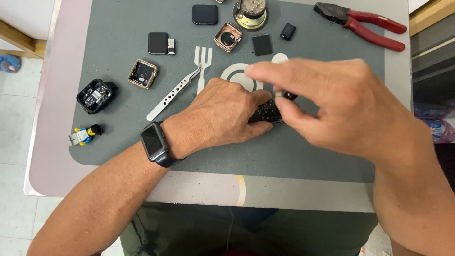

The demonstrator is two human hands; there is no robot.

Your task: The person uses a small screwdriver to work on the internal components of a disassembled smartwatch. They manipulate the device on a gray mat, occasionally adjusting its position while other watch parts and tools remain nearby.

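My left hand point(222, 115) rests on the grey mat point(118, 57) and grips a small black watch body point(268, 113) at the mat's middle. A dark watch is strapped to that wrist point(155, 143). Hovering just right of it, my right hand point(327, 102) pinches a small black part point(289, 96) at the top edge of the watch body, index finger stretched left. Much of the watch body is hidden by both hands.
Metal tweezers point(173, 94) lie left of my left hand. Opened watch cases point(142, 73) point(228, 37) point(96, 95), black screens point(205, 14) point(158, 42), a round metal part point(250, 13), red pliers point(365, 23) and a toy figure point(84, 135) lie about the mat.
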